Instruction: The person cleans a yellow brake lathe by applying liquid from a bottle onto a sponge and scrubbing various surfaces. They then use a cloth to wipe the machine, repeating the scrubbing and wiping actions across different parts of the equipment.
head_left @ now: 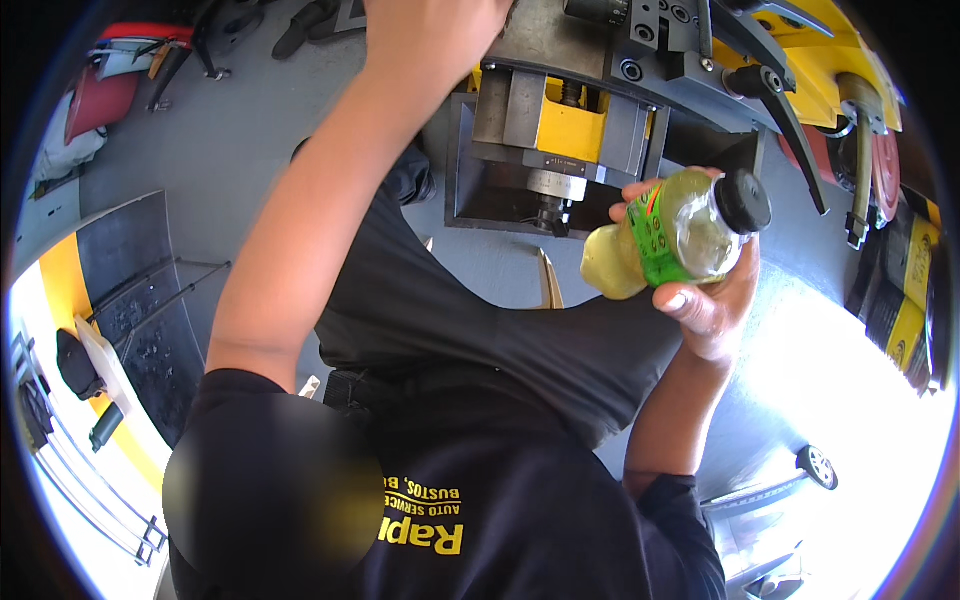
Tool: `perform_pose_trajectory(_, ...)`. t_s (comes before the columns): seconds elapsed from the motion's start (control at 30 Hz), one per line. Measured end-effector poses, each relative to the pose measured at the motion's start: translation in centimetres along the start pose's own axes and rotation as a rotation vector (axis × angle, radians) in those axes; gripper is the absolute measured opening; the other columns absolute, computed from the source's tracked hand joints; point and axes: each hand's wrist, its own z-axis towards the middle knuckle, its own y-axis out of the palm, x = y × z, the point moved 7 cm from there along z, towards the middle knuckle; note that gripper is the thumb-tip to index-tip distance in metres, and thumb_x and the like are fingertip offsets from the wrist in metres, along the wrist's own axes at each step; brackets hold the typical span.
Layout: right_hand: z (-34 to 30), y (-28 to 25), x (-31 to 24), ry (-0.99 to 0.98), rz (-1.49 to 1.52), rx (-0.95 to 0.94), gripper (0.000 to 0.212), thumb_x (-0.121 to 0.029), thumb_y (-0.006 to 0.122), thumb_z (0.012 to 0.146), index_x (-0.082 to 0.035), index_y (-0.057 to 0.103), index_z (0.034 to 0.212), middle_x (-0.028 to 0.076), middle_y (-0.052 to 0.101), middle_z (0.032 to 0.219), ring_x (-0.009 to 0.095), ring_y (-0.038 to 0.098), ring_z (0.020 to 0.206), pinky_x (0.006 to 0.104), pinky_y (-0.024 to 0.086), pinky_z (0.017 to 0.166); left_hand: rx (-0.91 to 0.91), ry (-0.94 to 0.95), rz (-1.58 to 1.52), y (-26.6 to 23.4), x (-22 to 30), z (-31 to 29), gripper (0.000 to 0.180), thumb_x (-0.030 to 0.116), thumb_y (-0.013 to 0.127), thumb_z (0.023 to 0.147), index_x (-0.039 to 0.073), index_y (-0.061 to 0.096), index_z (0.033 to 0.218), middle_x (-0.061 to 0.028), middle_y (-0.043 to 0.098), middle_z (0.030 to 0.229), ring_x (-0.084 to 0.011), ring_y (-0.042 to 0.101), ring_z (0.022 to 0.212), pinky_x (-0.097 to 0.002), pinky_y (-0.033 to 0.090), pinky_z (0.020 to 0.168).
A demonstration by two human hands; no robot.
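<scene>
My right hand [715,310] is wrapped round a clear plastic bottle [705,240] with a green label and a black cap. Pale yellow-green liquid shows inside. The bottle lies tilted, its cap pointing to the upper right, above my right thigh. My left arm stretches far forward, and my left hand [430,30] is partly cut off by the top edge. It is beside the grey metal bed of a machine [550,45]. Its fingers are out of sight, so whether it holds anything is hidden.
A graduated dial [556,185] sits under the machine's yellow and grey front, before my knees. A black lever [785,125] juts out at the right. Far left stands a dark panel [130,290]; a car wheel [820,467] shows at the lower right.
</scene>
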Motion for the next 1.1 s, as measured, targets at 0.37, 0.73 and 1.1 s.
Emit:
perform_pose_trajectory(0.37,-1.7,-0.9,0.9,0.028,0.151,-0.019,0.106,-0.034,0.110,0.062,0.000,0.052,0.144,0.024,0.073,0.124,0.038,0.073,0.121,0.0519,0.058,0.107,0.016,0.214,-0.222,-0.2,1.0,-7.8,0.042,0.026,0.068,0.106,0.011,0.068,0.145,-0.0081,0.062,0.161,-0.0386,0.057,0.145,-0.0498,0.047,0.114)
perform_pose_trajectory(0.73,-1.3,0.8,0.2,-0.022,0.177,-0.037,0.106,-0.026,0.110,0.063,0.000,0.049,0.146,0.023,0.074,0.127,0.036,0.072,0.126,0.0500,0.056,0.110,-0.173,0.423,-0.001,-0.9,2.0,-4.6,0.066,0.012,0.068,0.088,-0.003,0.059,0.152,-0.0130,0.052,0.166,-0.0336,0.051,0.151,-0.0494,0.047,0.122)
perform_pose_trajectory(1.1,-3.0,1.6,0.7,0.038,0.197,-0.054,0.105,-0.022,0.109,0.063,0.000,0.049,0.146,0.023,0.073,0.130,0.035,0.072,0.127,0.0506,0.055,0.112,-0.139,0.376,-0.001,-1.3,2.0,-7.3,0.075,0.012,0.064,0.087,-0.003,0.050,0.159,-0.0157,0.049,0.170,-0.0344,0.049,0.153,-0.0485,0.044,0.120)
